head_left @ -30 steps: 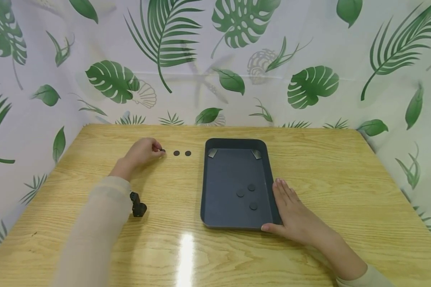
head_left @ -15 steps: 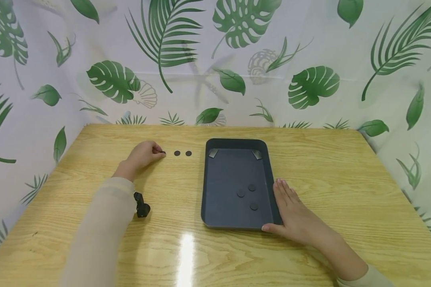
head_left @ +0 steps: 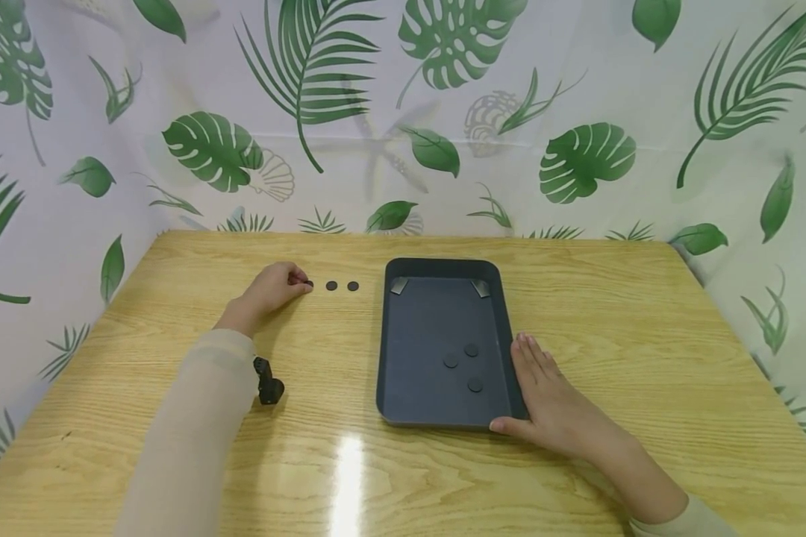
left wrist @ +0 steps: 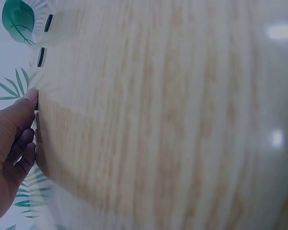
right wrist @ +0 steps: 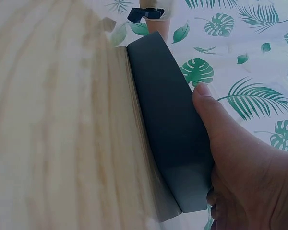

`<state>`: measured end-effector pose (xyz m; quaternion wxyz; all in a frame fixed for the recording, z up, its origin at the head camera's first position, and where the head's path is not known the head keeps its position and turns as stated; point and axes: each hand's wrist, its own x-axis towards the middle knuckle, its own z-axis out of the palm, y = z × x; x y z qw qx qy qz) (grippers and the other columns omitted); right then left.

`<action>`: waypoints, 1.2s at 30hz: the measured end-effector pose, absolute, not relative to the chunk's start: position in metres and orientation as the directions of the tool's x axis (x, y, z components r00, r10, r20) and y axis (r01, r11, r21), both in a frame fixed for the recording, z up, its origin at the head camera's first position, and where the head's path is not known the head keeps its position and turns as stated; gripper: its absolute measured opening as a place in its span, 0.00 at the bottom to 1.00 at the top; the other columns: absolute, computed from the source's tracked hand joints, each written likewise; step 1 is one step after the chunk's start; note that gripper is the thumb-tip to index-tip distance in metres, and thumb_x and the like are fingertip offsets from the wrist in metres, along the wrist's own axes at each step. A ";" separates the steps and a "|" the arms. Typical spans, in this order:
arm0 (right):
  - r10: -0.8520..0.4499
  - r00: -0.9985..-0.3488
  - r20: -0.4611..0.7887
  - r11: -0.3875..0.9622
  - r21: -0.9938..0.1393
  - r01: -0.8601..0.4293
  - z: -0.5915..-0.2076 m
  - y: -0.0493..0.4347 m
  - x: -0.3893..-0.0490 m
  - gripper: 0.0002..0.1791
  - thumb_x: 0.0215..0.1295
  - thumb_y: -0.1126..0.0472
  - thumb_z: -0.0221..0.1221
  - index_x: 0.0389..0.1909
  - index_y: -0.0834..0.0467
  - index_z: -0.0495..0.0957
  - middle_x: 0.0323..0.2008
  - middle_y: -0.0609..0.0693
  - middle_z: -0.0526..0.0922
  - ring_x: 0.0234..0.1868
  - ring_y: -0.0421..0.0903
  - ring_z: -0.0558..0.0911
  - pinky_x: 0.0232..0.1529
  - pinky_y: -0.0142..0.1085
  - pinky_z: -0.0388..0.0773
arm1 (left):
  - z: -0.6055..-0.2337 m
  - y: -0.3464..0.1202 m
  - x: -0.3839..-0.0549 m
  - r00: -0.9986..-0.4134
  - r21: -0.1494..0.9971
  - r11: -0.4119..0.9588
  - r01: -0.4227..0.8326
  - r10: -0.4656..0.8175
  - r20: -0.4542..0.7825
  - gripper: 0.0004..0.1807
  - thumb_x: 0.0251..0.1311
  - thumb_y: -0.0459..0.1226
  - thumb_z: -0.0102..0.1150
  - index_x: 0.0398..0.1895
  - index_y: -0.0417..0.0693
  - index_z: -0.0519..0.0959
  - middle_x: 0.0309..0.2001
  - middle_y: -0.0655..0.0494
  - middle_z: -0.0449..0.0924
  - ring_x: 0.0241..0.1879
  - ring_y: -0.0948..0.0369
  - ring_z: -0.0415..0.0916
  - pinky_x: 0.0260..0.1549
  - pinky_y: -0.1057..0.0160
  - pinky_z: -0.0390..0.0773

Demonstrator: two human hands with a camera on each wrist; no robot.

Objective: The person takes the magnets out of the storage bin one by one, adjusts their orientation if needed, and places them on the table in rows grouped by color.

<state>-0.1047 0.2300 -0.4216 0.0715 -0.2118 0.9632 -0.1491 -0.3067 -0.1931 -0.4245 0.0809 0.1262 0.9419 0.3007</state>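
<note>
In the head view my left hand (head_left: 274, 289) pinches a small black disc (head_left: 310, 284) close over the table at the back left, mostly covered by the fingertips. Two more black discs, a nearer one (head_left: 332, 286) and a farther one (head_left: 353, 286), lie in a row to its right. A dark grey rectangular baking tray (head_left: 419, 328) stands mid-table, with three dark discs (head_left: 451, 361) on its floor. My right hand (head_left: 549, 403) rests along the tray's right side, fingers straight, thumb at the near corner. In the right wrist view the tray's outer wall (right wrist: 168, 120) is beside that hand.
Inside the tray's far corners are two metallic corner pieces, left (head_left: 399, 286) and right (head_left: 480, 289). A black camera (head_left: 269, 382) is worn on the left wrist. A leaf-printed cloth (head_left: 376, 164) hangs behind the wooden table (head_left: 618, 313).
My left hand, with the disc at its fingertips, has shifted slightly right toward the two discs in the row. The right hand and the tray have stayed in place.
</note>
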 end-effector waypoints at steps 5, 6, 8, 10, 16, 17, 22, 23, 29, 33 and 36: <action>-0.431 -0.899 -0.075 0.863 -0.326 -0.386 -0.421 0.230 -0.105 0.60 0.60 0.33 0.54 0.72 0.71 0.35 0.73 0.67 0.33 0.74 0.61 0.34 0.71 0.41 0.27 | -0.425 -0.194 -0.307 -0.955 0.594 0.783 0.185 0.287 -0.080 0.16 0.66 0.36 0.55 0.49 0.31 0.75 0.45 0.38 0.77 0.45 0.48 0.74 0.49 0.52 0.72; -0.431 -0.899 -0.076 0.862 -0.327 -0.386 -0.421 0.230 -0.105 0.60 0.60 0.33 0.54 0.72 0.71 0.35 0.73 0.67 0.33 0.74 0.61 0.34 0.71 0.41 0.28 | -0.425 -0.194 -0.307 -0.954 0.596 0.782 0.183 0.286 -0.083 0.16 0.66 0.36 0.55 0.49 0.31 0.75 0.45 0.38 0.76 0.45 0.48 0.73 0.49 0.52 0.72; -0.432 -0.898 -0.079 0.861 -0.332 -0.385 -0.421 0.230 -0.105 0.60 0.60 0.33 0.54 0.72 0.71 0.35 0.73 0.67 0.33 0.74 0.61 0.34 0.72 0.42 0.28 | -0.425 -0.195 -0.307 -0.955 0.603 0.779 0.171 0.281 -0.094 0.16 0.66 0.37 0.55 0.49 0.32 0.74 0.45 0.38 0.76 0.45 0.48 0.73 0.48 0.52 0.72; -0.431 -0.899 -0.080 0.862 -0.331 -0.384 -0.421 0.230 -0.105 0.60 0.60 0.33 0.54 0.72 0.70 0.34 0.73 0.67 0.33 0.74 0.61 0.34 0.72 0.42 0.28 | -0.425 -0.195 -0.306 -0.955 0.608 0.777 0.164 0.279 -0.100 0.16 0.66 0.37 0.54 0.49 0.32 0.74 0.46 0.38 0.76 0.45 0.48 0.73 0.49 0.52 0.72; -0.430 -0.899 -0.081 0.863 -0.329 -0.383 -0.421 0.229 -0.105 0.60 0.60 0.33 0.54 0.72 0.70 0.34 0.73 0.67 0.33 0.74 0.61 0.34 0.72 0.42 0.28 | -0.426 -0.198 -0.306 -0.958 0.629 0.765 0.141 0.266 -0.109 0.20 0.66 0.38 0.55 0.54 0.31 0.71 0.48 0.38 0.74 0.48 0.47 0.71 0.52 0.51 0.70; -0.430 -0.899 -0.080 0.863 -0.329 -0.384 -0.421 0.229 -0.105 0.60 0.60 0.33 0.54 0.72 0.70 0.34 0.73 0.67 0.33 0.74 0.61 0.34 0.72 0.42 0.28 | -0.426 -0.198 -0.307 -0.959 0.634 0.762 0.133 0.260 -0.111 0.21 0.66 0.39 0.55 0.54 0.31 0.71 0.49 0.38 0.74 0.49 0.48 0.71 0.52 0.51 0.70; -0.435 -0.898 -0.071 0.859 -0.331 -0.390 -0.420 0.229 -0.105 0.60 0.60 0.33 0.54 0.72 0.70 0.34 0.73 0.67 0.34 0.74 0.60 0.34 0.72 0.43 0.29 | -0.428 -0.202 -0.308 -0.964 0.646 0.753 0.124 0.245 -0.099 0.24 0.65 0.42 0.56 0.56 0.33 0.70 0.49 0.40 0.74 0.49 0.49 0.71 0.52 0.52 0.70; -0.437 -0.897 -0.070 0.859 -0.330 -0.392 -0.421 0.230 -0.106 0.60 0.60 0.33 0.54 0.72 0.70 0.35 0.73 0.67 0.34 0.74 0.60 0.34 0.72 0.43 0.29 | -0.428 -0.202 -0.308 -0.965 0.646 0.753 0.124 0.244 -0.098 0.24 0.65 0.42 0.56 0.57 0.34 0.70 0.49 0.40 0.74 0.49 0.49 0.71 0.52 0.52 0.70; -0.435 -0.897 -0.078 0.860 -0.330 -0.388 -0.421 0.229 -0.106 0.60 0.60 0.33 0.54 0.72 0.70 0.34 0.73 0.67 0.33 0.74 0.61 0.33 0.72 0.43 0.28 | -0.424 -0.199 -0.308 -0.962 0.667 0.727 0.162 0.267 -0.057 0.23 0.65 0.41 0.56 0.56 0.34 0.71 0.45 0.42 0.74 0.45 0.50 0.71 0.47 0.53 0.72; -0.432 -0.898 -0.081 0.862 -0.331 -0.384 -0.420 0.229 -0.106 0.60 0.60 0.33 0.53 0.72 0.70 0.34 0.73 0.67 0.33 0.74 0.61 0.34 0.72 0.44 0.29 | -0.422 -0.195 -0.307 -0.959 0.680 0.709 0.186 0.283 -0.033 0.22 0.66 0.41 0.56 0.55 0.34 0.72 0.41 0.44 0.74 0.41 0.52 0.72 0.42 0.57 0.73; -0.431 -0.899 -0.078 0.862 -0.330 -0.384 -0.419 0.229 -0.105 0.60 0.60 0.33 0.53 0.72 0.71 0.34 0.73 0.67 0.33 0.73 0.61 0.34 0.72 0.44 0.29 | -0.420 -0.192 -0.306 -0.952 0.674 0.704 0.223 0.307 -0.006 0.21 0.65 0.40 0.57 0.54 0.33 0.73 0.40 0.44 0.75 0.41 0.52 0.71 0.41 0.58 0.72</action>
